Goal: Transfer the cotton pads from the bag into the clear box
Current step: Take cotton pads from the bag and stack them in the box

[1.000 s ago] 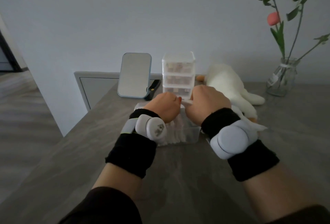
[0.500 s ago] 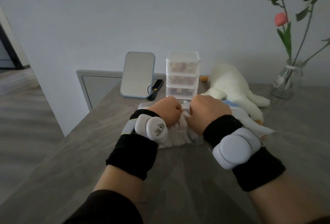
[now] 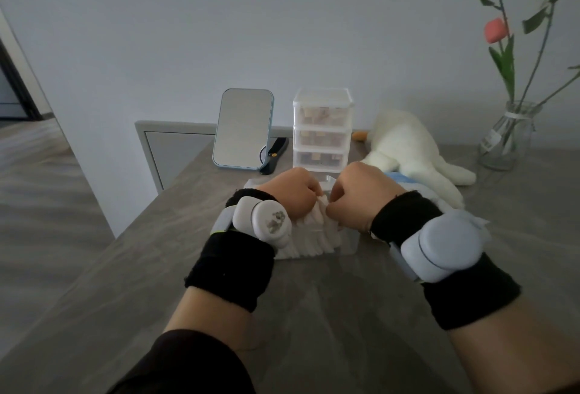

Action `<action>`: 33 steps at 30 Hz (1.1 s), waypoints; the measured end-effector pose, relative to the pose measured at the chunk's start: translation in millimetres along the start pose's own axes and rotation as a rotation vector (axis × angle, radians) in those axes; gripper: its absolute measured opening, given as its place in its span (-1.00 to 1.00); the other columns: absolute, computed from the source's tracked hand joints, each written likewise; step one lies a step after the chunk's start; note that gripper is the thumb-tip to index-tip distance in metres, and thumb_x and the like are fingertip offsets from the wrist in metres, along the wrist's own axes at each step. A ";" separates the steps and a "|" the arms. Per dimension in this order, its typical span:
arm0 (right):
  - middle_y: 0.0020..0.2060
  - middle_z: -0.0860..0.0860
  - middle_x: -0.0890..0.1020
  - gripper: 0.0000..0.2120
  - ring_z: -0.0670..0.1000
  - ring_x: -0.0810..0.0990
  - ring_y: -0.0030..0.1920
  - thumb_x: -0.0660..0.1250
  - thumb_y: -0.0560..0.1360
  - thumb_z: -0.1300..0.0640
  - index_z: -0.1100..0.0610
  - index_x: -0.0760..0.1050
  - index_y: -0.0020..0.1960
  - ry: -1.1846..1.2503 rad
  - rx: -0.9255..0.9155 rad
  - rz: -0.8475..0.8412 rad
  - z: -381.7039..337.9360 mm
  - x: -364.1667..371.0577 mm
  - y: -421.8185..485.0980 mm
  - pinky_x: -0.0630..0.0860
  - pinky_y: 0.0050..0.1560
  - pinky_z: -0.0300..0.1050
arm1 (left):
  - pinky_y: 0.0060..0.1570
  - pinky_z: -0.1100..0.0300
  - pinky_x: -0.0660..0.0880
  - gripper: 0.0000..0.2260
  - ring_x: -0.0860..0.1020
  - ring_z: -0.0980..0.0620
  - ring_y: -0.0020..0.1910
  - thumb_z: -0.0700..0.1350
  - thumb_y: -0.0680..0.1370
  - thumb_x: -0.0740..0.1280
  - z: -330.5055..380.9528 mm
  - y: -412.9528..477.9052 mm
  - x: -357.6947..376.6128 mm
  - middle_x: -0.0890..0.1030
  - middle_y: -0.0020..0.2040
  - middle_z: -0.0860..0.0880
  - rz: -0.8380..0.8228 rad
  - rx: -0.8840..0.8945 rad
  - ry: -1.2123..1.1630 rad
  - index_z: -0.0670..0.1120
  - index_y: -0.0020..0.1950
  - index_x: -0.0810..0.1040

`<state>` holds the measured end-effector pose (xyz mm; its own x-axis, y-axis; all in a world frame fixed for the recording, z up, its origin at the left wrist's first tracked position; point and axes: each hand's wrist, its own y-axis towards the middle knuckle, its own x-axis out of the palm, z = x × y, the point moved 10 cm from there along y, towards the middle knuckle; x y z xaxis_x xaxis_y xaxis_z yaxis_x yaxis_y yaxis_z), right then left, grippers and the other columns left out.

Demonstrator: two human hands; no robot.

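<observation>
Spillage looms: my left hand [image 3: 290, 194] and right hand [image 3: 361, 196] pinch white cotton pads [image 3: 315, 235] over the clear plastic box [image 3: 350, 246]. Uneven pulling could scatter them.

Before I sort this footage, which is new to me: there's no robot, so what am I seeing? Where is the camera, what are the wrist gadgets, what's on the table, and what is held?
There is no machine here: a person works with bare hands, filmed by one camera worn on the head, looking forward and down. Each wrist carries a black band with a pale device; I cannot tell its purpose. The left hand and right hand are curled, knuckles up, pinching the top of a row of white cotton pads that stands in a clear box on the grey table. Behind stand a mirror, a small drawer unit, a white plush toy and a glass vase.
</observation>
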<state>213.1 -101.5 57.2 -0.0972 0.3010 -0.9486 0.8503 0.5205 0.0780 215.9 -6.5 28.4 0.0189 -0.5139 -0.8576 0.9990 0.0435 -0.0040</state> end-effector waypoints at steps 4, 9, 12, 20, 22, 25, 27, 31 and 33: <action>-0.36 0.02 0.52 -0.82 0.02 0.53 -0.32 0.34 0.44 0.00 0.11 0.49 -0.20 -0.183 0.007 0.154 -5.8 -24.8 -10.7 0.56 -0.16 -0.09 | -0.58 0.48 0.30 -0.68 0.43 0.17 -0.46 -0.32 0.57 0.13 1.6 -1.6 -0.8 0.54 -0.30 0.02 0.001 -0.002 -0.042 -0.15 0.05 0.68; -0.35 0.00 0.56 -0.88 -0.03 0.56 -0.32 0.32 0.45 0.12 0.09 0.45 -0.24 -0.195 0.010 0.018 -10.8 0.5 -6.9 0.57 -0.12 -0.12 | -0.55 0.47 0.31 -0.68 0.44 0.16 -0.40 -0.34 0.57 0.12 3.0 -4.3 0.4 0.56 -0.27 0.00 -0.009 -0.020 -0.047 -0.16 0.06 0.66; -0.39 0.00 0.64 -0.91 -0.04 0.62 -0.36 0.31 0.43 0.17 0.12 0.58 -0.19 -0.065 0.046 -0.061 -2.7 11.3 -3.0 0.63 -0.19 -0.12 | -0.64 0.48 0.26 -0.67 0.40 0.18 -0.48 -0.34 0.58 0.11 4.1 -5.3 -1.2 0.46 -0.37 0.06 0.001 -0.025 -0.055 -0.18 0.08 0.66; -0.35 0.05 0.46 -0.78 -0.03 0.44 -0.36 0.12 0.57 0.24 0.18 0.40 -0.24 -0.116 0.055 -0.212 -9.5 16.1 -12.6 0.43 -0.29 -0.21 | -0.32 0.27 0.35 -0.70 0.44 0.01 -0.28 -0.12 0.65 0.18 5.4 -3.3 2.3 0.53 -0.24 -0.04 -0.023 -0.036 -0.092 -0.29 0.03 0.63; -0.31 0.03 0.46 -0.81 -0.04 0.45 -0.35 0.11 0.59 0.23 0.25 0.48 -0.04 -0.123 0.035 -0.235 -11.6 17.8 -14.7 0.48 -0.25 -0.21 | -0.21 0.24 0.39 -0.61 0.49 0.01 -0.23 -0.04 0.68 0.11 9.9 -4.9 4.4 0.58 -0.14 -0.10 -0.040 -0.026 -0.085 -0.29 0.04 0.63; -0.40 -0.03 0.41 -0.86 -0.13 0.38 -0.50 0.15 0.58 0.23 0.21 0.48 0.02 -0.098 -0.001 -0.238 -12.5 18.6 -16.4 0.32 -0.56 -0.33 | 0.09 0.18 0.36 -0.47 0.54 -0.08 0.10 0.07 0.70 -0.01 11.7 -5.8 6.8 0.62 0.12 -0.13 -0.054 -0.024 -0.106 -0.24 0.06 0.64; -0.43 -0.03 0.39 -0.94 -0.15 0.35 -0.54 0.18 0.56 0.26 0.17 0.41 -0.07 -0.109 -0.013 -0.267 -13.0 20.5 -19.2 0.26 -0.67 -0.38 | 0.11 0.20 0.29 -0.40 0.52 -0.05 0.14 0.14 0.68 -0.09 13.3 -7.3 6.7 0.59 0.08 -0.07 -0.055 -0.028 -0.089 -0.20 0.07 0.64; -0.45 -0.02 0.40 -0.72 -0.17 0.35 -0.60 0.22 0.56 0.28 0.13 0.27 -0.31 -0.078 -0.007 -0.306 -10.5 23.8 -21.1 0.27 -0.69 -0.40 | 0.13 0.19 0.25 -0.32 0.49 -0.01 0.13 0.22 0.64 -0.18 15.3 -9.2 7.3 0.56 0.08 -0.05 -0.056 -0.035 -0.109 -0.16 0.09 0.62; -0.44 -0.02 0.42 -0.71 -0.17 0.36 -0.59 0.22 0.56 0.27 0.11 0.30 -0.32 -0.068 -0.013 -0.333 -10.1 25.4 -21.2 0.28 -0.67 -0.40 | 0.14 0.18 0.25 -0.30 0.49 -0.02 0.14 0.24 0.63 -0.20 14.9 -9.5 7.4 0.56 0.07 -0.04 -0.050 -0.036 -0.128 -0.16 0.13 0.61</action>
<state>187.4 -96.8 34.5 -0.3331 0.0589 -0.9411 0.7711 0.5914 -0.2359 207.1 -23.5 29.8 -0.0232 -0.6215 -0.7831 0.9968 0.0452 -0.0654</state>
